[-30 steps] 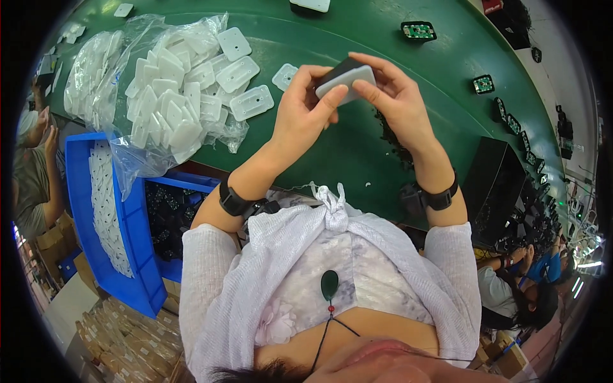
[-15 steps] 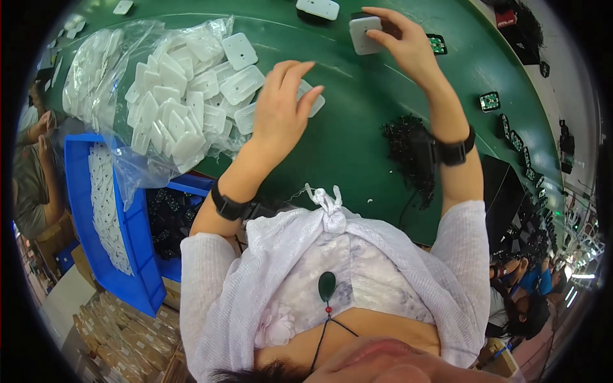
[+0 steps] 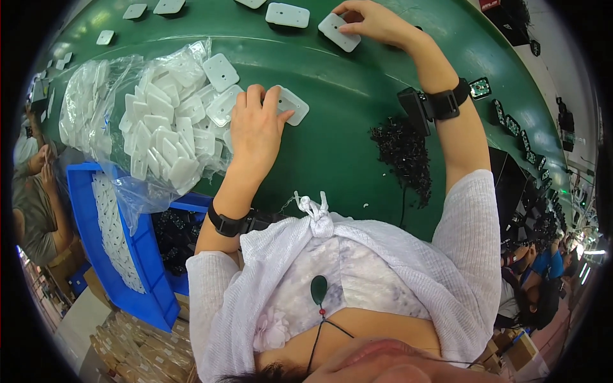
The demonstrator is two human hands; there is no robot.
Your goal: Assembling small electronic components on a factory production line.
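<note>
The right hand pinches a white-capped block; other capped blocks stand nearby. The left hand half-curls at a loose plate, grip unclear; uncapped circuit units remain.

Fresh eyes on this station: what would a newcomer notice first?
Probably the heap of white plastic covers spilling from a clear bag at left on the green bench. Next, the right hand holding a white-topped piece near the top, and the pile of small black parts right of centre.
</note>
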